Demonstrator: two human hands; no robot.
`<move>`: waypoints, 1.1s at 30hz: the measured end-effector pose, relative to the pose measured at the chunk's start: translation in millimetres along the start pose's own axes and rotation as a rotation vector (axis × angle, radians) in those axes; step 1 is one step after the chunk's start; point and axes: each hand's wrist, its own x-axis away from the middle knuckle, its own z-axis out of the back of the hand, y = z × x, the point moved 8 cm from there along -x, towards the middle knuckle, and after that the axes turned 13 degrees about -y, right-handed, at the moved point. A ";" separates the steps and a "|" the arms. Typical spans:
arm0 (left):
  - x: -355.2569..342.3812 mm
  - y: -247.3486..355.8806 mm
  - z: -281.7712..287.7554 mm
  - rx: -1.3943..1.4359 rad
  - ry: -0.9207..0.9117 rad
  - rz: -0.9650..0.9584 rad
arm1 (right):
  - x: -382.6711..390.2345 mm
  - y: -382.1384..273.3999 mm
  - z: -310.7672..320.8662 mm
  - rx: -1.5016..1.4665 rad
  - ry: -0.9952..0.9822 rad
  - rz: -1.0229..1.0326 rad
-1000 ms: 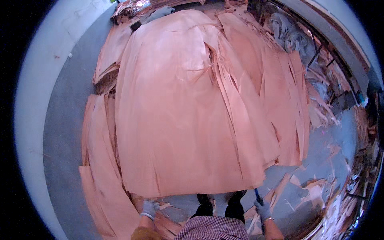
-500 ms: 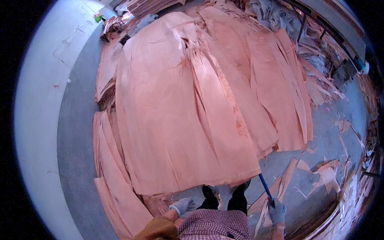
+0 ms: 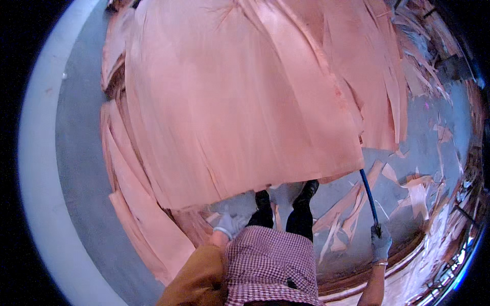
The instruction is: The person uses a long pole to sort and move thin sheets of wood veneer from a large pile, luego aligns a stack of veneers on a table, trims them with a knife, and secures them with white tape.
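Gripping a slim dark-blue stick (image 3: pixel 368 196) in the right hand (image 3: pixel 381 243), closing grey-gloved fingers around its lower end and pointing it toward a broad wood sheet (image 3: pixel 224 112). Reaching with the stick's far end to the sheet's near right corner, without showing clearly whether touching the edge or passing beneath. Holding the left hand (image 3: pixel 232 224), also grey-gloved, low beside a checked apron (image 3: pixel 270 260) and near the sheet's front edge, blurring too much to tell whether open or closed. Wearing a brown sleeve (image 3: pixel 196 273) on the left arm and baring the right forearm. Standing in black shoes (image 3: pixel 307 191) and dark trousers (image 3: pixel 300 222) right at that front edge. Facing the sheet lying across the upper middle of the view, thin, pinkish tan and mostly smooth, showing long creases and a narrow split near the front. Overlapping more thin sheets (image 3: pixel 377 102) on the right; lying beside long, narrow strips (image 3: pixel 148 224) on the left. Littering the grey floor (image 3: pixel 76 153) at right with torn, pointed scraps (image 3: pixel 418 196), curling and ragged-edged.
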 end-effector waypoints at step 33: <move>150.1 271.6 174.9 -0.013 -0.047 -1.114 | -69.9 -185.9 -105.2 -0.756 -0.233 0.093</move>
